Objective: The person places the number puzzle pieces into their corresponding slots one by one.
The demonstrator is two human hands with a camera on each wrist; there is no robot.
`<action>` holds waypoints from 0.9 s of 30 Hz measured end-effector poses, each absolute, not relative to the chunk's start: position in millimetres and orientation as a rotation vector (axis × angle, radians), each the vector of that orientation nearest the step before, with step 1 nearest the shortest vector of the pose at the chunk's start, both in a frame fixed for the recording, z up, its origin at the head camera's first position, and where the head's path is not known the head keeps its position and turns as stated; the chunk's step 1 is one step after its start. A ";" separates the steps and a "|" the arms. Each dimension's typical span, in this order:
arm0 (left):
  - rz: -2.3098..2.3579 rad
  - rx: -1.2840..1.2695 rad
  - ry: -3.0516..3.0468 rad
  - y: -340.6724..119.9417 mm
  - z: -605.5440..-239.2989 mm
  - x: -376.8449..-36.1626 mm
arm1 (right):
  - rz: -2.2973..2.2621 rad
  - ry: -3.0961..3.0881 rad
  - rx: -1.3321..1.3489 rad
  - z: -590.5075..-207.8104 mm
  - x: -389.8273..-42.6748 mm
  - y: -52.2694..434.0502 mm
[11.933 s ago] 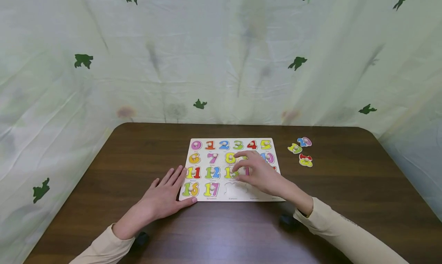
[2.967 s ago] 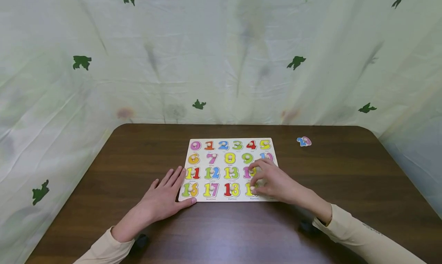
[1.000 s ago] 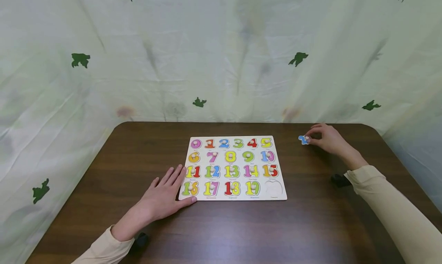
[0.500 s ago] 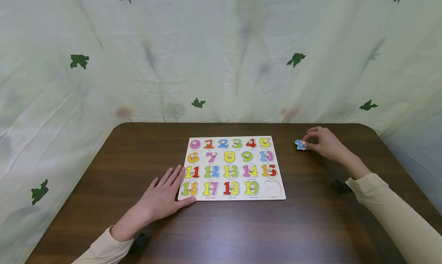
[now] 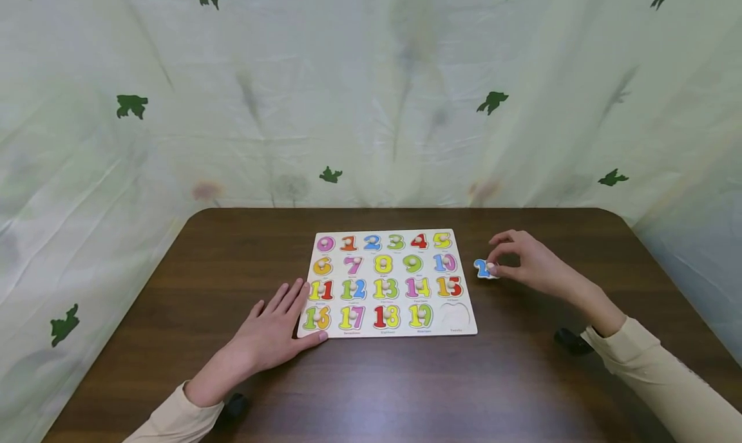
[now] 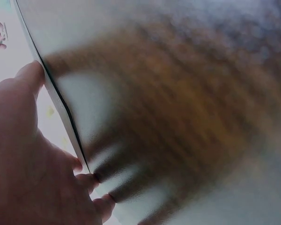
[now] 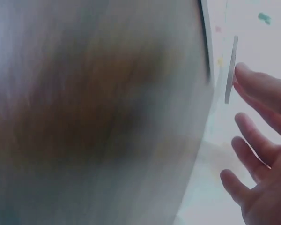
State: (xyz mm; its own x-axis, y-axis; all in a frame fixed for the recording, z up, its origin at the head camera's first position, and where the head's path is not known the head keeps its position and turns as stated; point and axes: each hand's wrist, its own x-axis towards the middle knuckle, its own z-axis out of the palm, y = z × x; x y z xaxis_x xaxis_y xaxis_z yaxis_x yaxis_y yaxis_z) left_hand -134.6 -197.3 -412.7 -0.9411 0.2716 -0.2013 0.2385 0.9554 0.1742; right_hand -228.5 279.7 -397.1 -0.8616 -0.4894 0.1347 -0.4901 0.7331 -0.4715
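A white number puzzle board (image 5: 460, 330) lies on the brown table (image 5: 371, 385), with coloured number pieces in all its slots but the bottom right one (image 5: 455, 314). My right hand (image 5: 503, 261) pinches the peg of a blue number piece (image 5: 482, 268) just right of the board, a little above the table. In the right wrist view the piece (image 7: 230, 70) shows edge-on at my fingertips (image 7: 246, 75). My left hand (image 5: 272, 320) lies flat on the table with straight fingers, its thumb against the board's bottom left corner (image 6: 61, 101).
A pale cloth with green leaf prints (image 5: 371, 95) hangs close behind and to both sides of the table. The table's rounded far corners (image 5: 608, 214) lie near the cloth. Both wrist views are blurred.
My right hand has carried the blue piece from the table's far right down and left, close to the board's right edge. Before that, the other loose pieces went into the board. The left hand stayed put.
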 end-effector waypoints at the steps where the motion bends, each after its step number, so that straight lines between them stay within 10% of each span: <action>1: 0.218 0.383 2.884 -197.2 -412.7 -134.4 | 0.801 -2.915 0.850 -397.0 -225.5 276.5; 27: 0.236 0.387 2.887 -198.7 -408.9 -134.1 | 0.681 -2.870 1.124 -408.6 -174.6 213.3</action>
State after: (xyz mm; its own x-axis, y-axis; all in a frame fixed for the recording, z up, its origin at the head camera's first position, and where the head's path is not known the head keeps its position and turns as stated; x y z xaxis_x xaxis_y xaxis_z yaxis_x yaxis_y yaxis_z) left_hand -134.1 -198.7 -408.9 -0.9416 0.2758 -0.1933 0.2408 0.9525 0.1863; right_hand -174.6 213.3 -408.6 -0.7461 -0.6509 0.1401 -0.6445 0.6532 -0.3974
